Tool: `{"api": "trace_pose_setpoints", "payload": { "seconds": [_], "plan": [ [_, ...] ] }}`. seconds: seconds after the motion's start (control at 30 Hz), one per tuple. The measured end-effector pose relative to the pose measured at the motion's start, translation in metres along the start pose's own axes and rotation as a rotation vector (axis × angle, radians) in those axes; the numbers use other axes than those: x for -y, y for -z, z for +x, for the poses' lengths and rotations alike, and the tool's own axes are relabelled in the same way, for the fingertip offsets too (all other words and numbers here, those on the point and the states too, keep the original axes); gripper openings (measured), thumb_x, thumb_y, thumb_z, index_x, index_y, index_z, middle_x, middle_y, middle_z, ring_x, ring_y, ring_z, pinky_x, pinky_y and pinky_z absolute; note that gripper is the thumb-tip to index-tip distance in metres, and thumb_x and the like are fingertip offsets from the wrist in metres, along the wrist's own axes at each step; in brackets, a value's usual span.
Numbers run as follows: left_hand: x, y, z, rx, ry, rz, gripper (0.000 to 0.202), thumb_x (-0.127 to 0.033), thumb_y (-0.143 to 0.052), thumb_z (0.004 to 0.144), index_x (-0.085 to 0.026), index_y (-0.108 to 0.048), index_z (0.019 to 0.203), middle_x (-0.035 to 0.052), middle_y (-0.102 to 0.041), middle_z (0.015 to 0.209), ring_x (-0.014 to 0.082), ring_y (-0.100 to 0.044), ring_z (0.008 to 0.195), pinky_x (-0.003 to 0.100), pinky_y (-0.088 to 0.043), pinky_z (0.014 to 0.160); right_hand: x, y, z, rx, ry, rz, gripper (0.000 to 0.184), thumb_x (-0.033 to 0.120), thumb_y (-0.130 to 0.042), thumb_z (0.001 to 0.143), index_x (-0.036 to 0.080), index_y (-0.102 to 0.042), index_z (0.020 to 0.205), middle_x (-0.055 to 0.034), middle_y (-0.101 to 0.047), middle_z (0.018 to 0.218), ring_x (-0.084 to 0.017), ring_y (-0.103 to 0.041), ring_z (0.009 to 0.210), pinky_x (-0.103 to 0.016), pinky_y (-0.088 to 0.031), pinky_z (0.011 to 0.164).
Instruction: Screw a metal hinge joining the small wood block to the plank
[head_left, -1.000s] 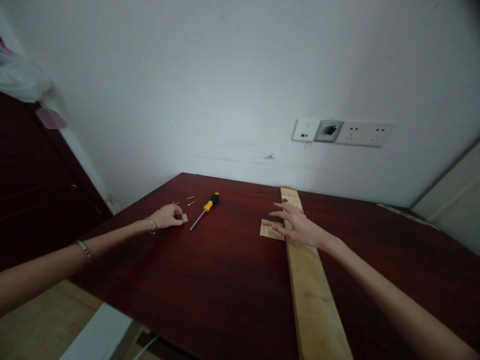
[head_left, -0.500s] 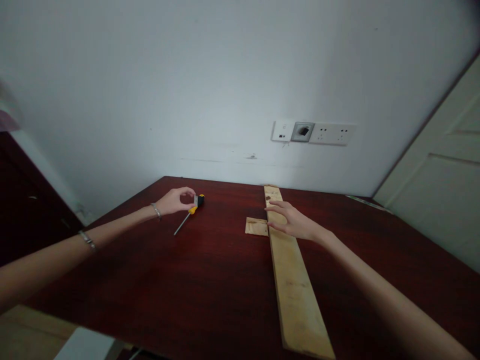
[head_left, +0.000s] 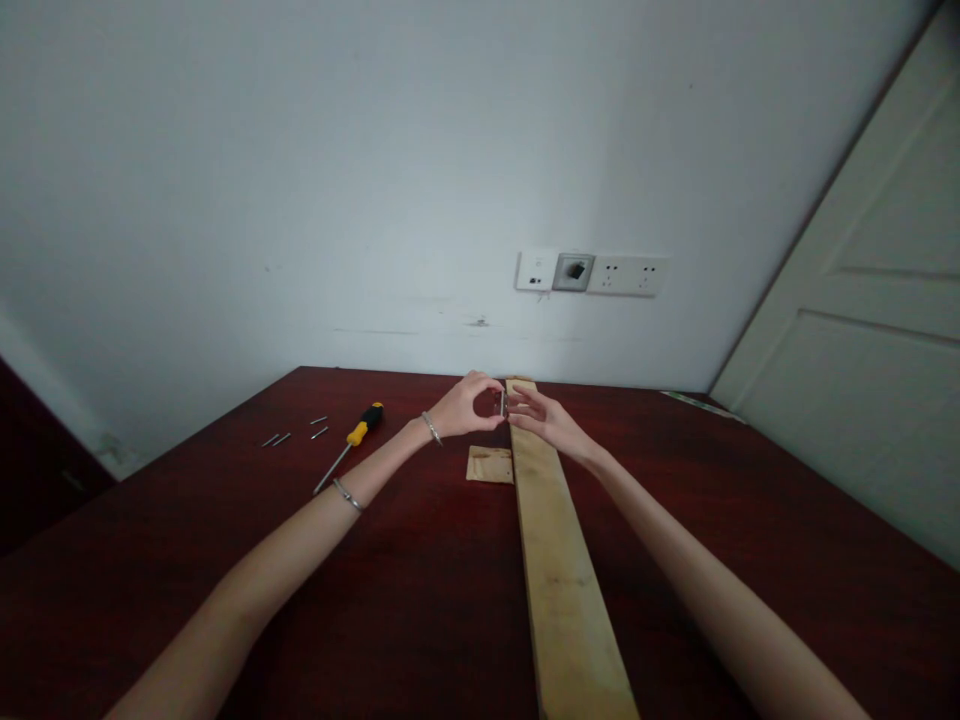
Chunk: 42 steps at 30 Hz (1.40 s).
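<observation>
My left hand [head_left: 469,405] pinches a small silver metal plate [head_left: 502,403] between thumb and fingers, just above the far part of a long wooden board [head_left: 559,560]. From the other side, the fingertips of my right hand [head_left: 551,420] curve round the same plate's right edge. Its exact kind is too small to tell. Under the hands, a short flat piece of wood [head_left: 490,465] lies against the board's left side. To the left rests a screwdriver [head_left: 360,430] with a yellow and black handle, its shaft towards me.
Several small screws or nails [head_left: 281,438] lie on the dark red table [head_left: 405,600], left of the screwdriver. A white wall with a socket panel [head_left: 589,272] rises behind. At the right stands a pale panelled door [head_left: 862,330]. A thin strip [head_left: 701,404] lies at the back right edge.
My left hand has carried the metal plate right, from beside the screwdriver to the board. My right hand has risen off the board to meet it. The view has shifted, revealing the screws or nails.
</observation>
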<state>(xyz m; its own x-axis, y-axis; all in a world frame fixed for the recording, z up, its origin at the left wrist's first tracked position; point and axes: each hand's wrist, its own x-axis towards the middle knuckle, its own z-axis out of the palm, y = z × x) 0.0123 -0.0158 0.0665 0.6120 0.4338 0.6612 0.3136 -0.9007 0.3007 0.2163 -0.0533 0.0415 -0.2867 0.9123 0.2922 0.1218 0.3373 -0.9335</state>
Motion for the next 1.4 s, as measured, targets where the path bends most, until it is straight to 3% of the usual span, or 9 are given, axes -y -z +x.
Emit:
{"api": "trace_pose_setpoints", "payload": {
  "seconds": [0.1,0.27,0.57,0.73,0.93,1.17,1.4],
  "plan": [
    [0.001,-0.010,0.003,0.027,-0.015,0.019,0.031,-0.022,-0.069,0.071,-0.019,-0.057,0.099,0.0056,-0.059,0.097,0.0216,-0.052,0.096,0.038,-0.044,0.088,-0.004,0.001,0.001,-0.066,-0.094,0.211,0.060,0.029,-0.076,0.067,0.017,-0.055,0.122,-0.0084,-0.069,0.104,-0.021,-0.068,0.094,-0.046,-0.049,0.097],
    [0.004,-0.013,-0.001,0.058,-0.052,0.035,0.032,-0.025,-0.069,0.071,-0.017,-0.057,0.100,0.0067,-0.058,0.096,0.0224,-0.051,0.096,0.038,-0.044,0.087,-0.006,-0.004,0.000,-0.142,-0.176,0.462,0.044,0.020,-0.081,0.061,0.017,-0.065,0.102,-0.0009,-0.071,0.077,-0.014,-0.067,0.071,-0.034,-0.057,0.081],
    [0.005,-0.019,-0.010,0.090,-0.101,0.062,0.038,-0.030,-0.068,0.077,-0.016,-0.058,0.111,0.0075,-0.055,0.100,0.0215,-0.048,0.097,0.039,-0.045,0.088,-0.011,-0.013,0.001,-0.177,-0.261,0.502,0.028,0.023,-0.085,0.050,0.013,-0.071,0.072,-0.0035,-0.072,0.072,-0.013,-0.066,0.067,-0.026,-0.055,0.069],
    [0.010,-0.024,-0.014,0.140,-0.050,0.078,0.057,-0.030,-0.077,0.069,-0.015,-0.054,0.119,0.0086,-0.053,0.105,0.0239,-0.046,0.101,0.040,-0.045,0.090,-0.009,-0.012,0.001,-0.212,-0.264,0.459,0.027,0.022,-0.084,0.049,0.012,-0.073,0.072,-0.0033,-0.071,0.071,-0.011,-0.065,0.064,-0.024,-0.053,0.067],
    [0.012,-0.026,-0.016,0.098,0.019,0.052,0.039,-0.025,-0.074,0.072,-0.016,-0.058,0.106,0.0074,-0.055,0.101,0.0231,-0.049,0.098,0.040,-0.043,0.090,-0.006,-0.011,0.002,-0.226,-0.233,0.390,0.028,0.026,-0.084,0.048,0.013,-0.073,0.071,-0.0024,-0.071,0.069,-0.011,-0.064,0.062,-0.025,-0.052,0.066],
    [0.006,-0.026,-0.017,0.043,0.008,-0.031,0.037,-0.024,-0.072,0.075,-0.017,-0.058,0.108,0.0080,-0.056,0.104,0.0224,-0.051,0.101,0.039,-0.043,0.092,-0.007,-0.017,0.004,-0.287,-0.164,0.275,0.027,0.027,-0.083,0.047,0.014,-0.072,0.069,-0.0003,-0.069,0.060,-0.011,-0.061,0.056,-0.023,-0.049,0.056],
    [0.015,-0.031,-0.020,-0.007,-0.002,-0.085,0.040,-0.021,-0.069,0.076,-0.016,-0.057,0.114,0.0091,-0.058,0.107,0.0214,-0.054,0.102,0.039,-0.044,0.094,-0.008,-0.019,0.004,-0.206,-0.173,0.382,0.031,0.035,-0.081,0.055,0.015,-0.076,0.078,-0.0038,-0.073,0.076,-0.013,-0.066,0.068,-0.028,-0.054,0.072]
  ]
}}
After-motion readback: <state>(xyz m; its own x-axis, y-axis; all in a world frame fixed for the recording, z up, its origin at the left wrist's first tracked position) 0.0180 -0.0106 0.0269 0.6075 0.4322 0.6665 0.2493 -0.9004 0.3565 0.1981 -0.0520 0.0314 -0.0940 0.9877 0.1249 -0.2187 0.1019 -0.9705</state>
